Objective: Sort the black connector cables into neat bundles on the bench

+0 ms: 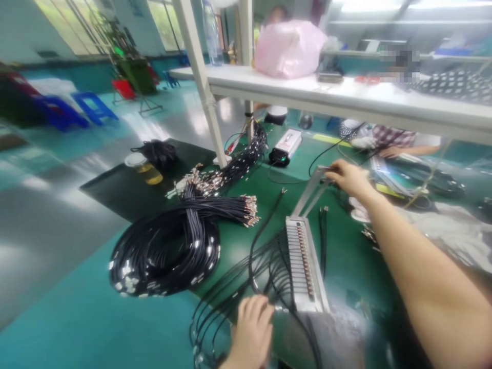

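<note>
My right hand [348, 177] reaches forward and grips the top of a long metal lever [309, 192] that rises from a silver fixture [303, 261] with a row of copper contacts. Several black cables [265, 251] run from the fixture's left side. My left hand [251, 333] rests near the front edge, its fingers curled over those cables. A big coil of black cables [165, 253] with metal ends lies to the left on the green table [238, 236].
A white shelf [346, 97] on slanted posts spans the table, with a pink bag [288, 48] on it. A jar of yellow liquid [146, 169] stands at the left. Another person's arm [407, 150] rests beyond the shelf. Blue stools [77, 110] stand on the floor.
</note>
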A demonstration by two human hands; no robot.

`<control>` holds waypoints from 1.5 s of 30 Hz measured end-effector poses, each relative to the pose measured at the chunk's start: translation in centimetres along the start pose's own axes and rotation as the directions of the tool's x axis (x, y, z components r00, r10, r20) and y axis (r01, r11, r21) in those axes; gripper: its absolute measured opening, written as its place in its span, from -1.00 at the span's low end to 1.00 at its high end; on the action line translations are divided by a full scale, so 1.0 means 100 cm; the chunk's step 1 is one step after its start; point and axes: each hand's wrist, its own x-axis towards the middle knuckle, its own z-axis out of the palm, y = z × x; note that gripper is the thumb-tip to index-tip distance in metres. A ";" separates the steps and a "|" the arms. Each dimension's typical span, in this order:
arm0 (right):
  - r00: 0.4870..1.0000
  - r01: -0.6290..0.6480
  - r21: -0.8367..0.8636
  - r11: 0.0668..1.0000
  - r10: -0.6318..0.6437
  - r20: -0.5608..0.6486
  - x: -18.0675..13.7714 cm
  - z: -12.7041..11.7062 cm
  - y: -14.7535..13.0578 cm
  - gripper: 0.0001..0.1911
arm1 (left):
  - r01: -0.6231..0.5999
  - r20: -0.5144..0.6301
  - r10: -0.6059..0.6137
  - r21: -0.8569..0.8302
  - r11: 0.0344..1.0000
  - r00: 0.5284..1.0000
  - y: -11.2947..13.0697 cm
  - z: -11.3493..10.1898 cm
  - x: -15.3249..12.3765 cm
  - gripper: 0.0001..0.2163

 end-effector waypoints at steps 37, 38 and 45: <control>0.654 -0.684 0.012 0.729 0.606 0.452 -0.332 0.133 -0.023 -0.57 | -0.003 0.221 -0.033 0.161 0.987 0.975 -0.019 0.035 0.074 -0.65; 0.625 -0.700 -0.006 0.714 0.617 0.478 -0.341 0.135 -0.026 -0.59 | -0.034 0.225 -0.003 0.159 0.987 0.974 -0.014 0.030 0.062 -0.66; 0.536 -0.841 0.373 0.392 0.505 0.677 -0.321 0.130 -0.010 -0.67 | -0.284 0.309 0.319 -0.156 0.946 0.896 0.055 0.039 -0.012 -0.81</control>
